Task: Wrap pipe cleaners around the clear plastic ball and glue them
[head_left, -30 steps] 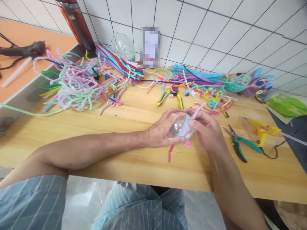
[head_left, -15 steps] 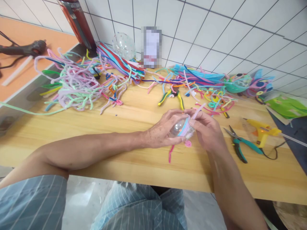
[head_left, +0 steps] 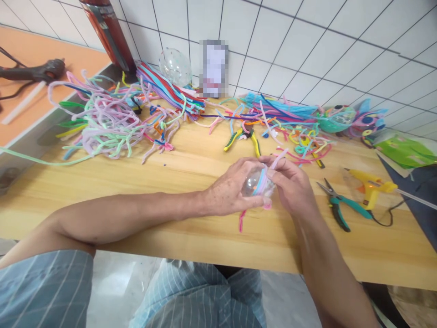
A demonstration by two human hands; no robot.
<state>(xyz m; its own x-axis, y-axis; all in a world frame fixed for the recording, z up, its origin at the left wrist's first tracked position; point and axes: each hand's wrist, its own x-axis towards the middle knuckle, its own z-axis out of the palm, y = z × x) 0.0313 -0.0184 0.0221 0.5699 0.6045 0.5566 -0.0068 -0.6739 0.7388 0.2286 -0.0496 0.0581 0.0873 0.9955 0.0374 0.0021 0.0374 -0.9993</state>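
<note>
My left hand [head_left: 229,187] is closed around a clear plastic ball [head_left: 251,181], its thumb along the lower side. Blue and lilac pipe cleaners lie as bands across the ball's right half. The free end of a lilac pipe cleaner [head_left: 280,157] sticks up past the ball. My right hand [head_left: 294,184] pinches that lilac pipe cleaner against the ball between thumb and fingers. Just under the ball shows a pink curl [head_left: 267,206], partly covered by my left thumb. A short dark pink pipe cleaner [head_left: 241,221] lies on the wooden table below my left hand.
Yellow-handled pliers [head_left: 243,136] lie beyond my hands. To the right are teal-handled pliers [head_left: 336,205] and a yellow glue gun [head_left: 370,184] with a cord. Tangled pipe cleaners [head_left: 105,114] fill the back left. A phone [head_left: 215,68] leans on the tiled wall beside another clear ball [head_left: 175,67].
The ball has turned slightly in my hands, and my left thumb now covers more of the pink curl. Both hands keep their hold; the view has shifted a little.
</note>
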